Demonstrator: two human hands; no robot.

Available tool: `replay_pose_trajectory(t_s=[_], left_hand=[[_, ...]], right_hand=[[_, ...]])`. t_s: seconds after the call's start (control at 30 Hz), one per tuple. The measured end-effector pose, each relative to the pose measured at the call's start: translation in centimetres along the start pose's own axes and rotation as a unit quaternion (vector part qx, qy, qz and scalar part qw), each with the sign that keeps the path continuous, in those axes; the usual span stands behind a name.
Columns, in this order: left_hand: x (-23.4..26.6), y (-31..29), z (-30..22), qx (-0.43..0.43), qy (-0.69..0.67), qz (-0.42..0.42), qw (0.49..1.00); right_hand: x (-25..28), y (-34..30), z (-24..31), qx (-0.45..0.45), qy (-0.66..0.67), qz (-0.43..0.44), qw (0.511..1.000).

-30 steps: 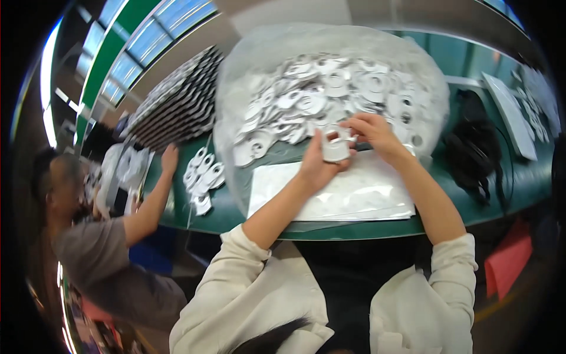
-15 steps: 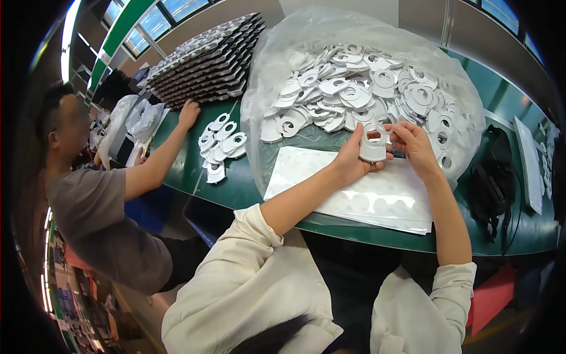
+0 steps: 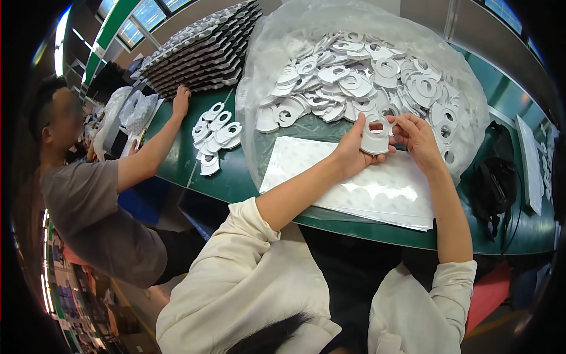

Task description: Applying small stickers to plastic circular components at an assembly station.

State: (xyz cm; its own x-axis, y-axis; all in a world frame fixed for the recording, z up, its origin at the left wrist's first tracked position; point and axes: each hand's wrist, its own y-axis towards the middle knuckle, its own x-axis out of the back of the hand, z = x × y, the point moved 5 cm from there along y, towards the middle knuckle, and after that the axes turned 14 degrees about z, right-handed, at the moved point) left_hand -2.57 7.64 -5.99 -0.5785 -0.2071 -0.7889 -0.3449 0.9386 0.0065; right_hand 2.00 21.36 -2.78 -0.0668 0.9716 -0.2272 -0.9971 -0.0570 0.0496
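Observation:
My left hand (image 3: 352, 151) grips a white plastic part (image 3: 375, 143) with a large round hole, a flat plate with a raised curved lip along its lower edge. It is held up over a stack of glossy white sheets (image 3: 289, 171). At the part's upper right edge, my right hand (image 3: 420, 140) has its thumb and fingers pinched together. Whatever lies between those fingertips is too small to make out. Beyond both hands, a heap of similar white parts (image 3: 355, 85) lies on a clear plastic bag (image 3: 262, 65) spread on the green table (image 3: 227, 192).
Left of the bag lies a small group of white parts (image 3: 207, 143). Behind it stands a stack of moulded trays (image 3: 197, 56), touched by a co-worker's hand (image 3: 181, 101). A black bag (image 3: 494, 186) and a white panel (image 3: 529, 165) are at the right.
The view has shifted slightly. My left hand still holds the same white part, and my right fingers stay pinched at its edge, with only a small shift.

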Motion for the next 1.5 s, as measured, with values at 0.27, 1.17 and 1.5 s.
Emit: replay_pose_trajectory(t_s=[0.27,1.17,1.5], left_hand=[[-0.04,0.1,0.02,0.002,-0.003,0.0,1.0],[-0.18,-0.05,0.03,0.003,0.002,-0.013,1.0],[-0.38,-0.04,-0.18,-0.003,0.001,0.018,1.0]], right_hand=[[0.2,0.05,-0.14,0.006,-0.005,0.005,1.0],[0.11,-0.07,-0.21,0.002,0.018,0.013,1.0],[0.02,0.09,-0.1,0.003,0.011,0.011,1.0]])
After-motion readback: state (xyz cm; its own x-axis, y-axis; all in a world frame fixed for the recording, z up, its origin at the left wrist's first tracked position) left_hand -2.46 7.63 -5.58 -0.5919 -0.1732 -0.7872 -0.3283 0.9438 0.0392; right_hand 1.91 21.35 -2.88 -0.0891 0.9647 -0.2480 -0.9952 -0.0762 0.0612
